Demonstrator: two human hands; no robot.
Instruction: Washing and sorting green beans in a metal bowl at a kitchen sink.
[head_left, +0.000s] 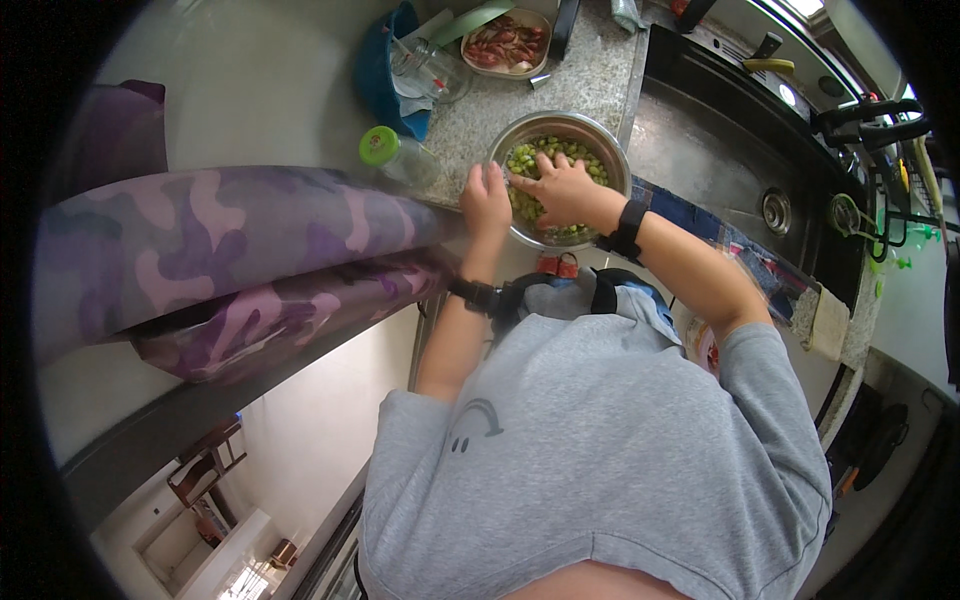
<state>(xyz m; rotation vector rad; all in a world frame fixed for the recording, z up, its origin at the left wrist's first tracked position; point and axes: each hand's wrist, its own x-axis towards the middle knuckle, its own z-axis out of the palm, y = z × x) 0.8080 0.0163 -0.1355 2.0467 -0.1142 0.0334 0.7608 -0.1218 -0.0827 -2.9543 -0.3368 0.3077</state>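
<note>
A stainless steel bowl (619, 161) stands on the speckled counter before me, with shelled green beans (600, 169) in it that look wet. My right hand (568, 193) reaches into the bowl from the right, fingers spread over the beans and touching them. At the bowl's left rim is my left hand (486, 201), its fingers bent upward; whether it grips the rim cannot be made out. Both wrists wear black bands.
A black sink (697, 150) lies to the right. Behind the bowl are a dish of crayfish-like red food (506, 43), a clear glass jar (431, 69) and a blue basin (369, 67). A green-lidded jar (380, 146) stands left, near a camouflage-patterned cover (247, 217).
</note>
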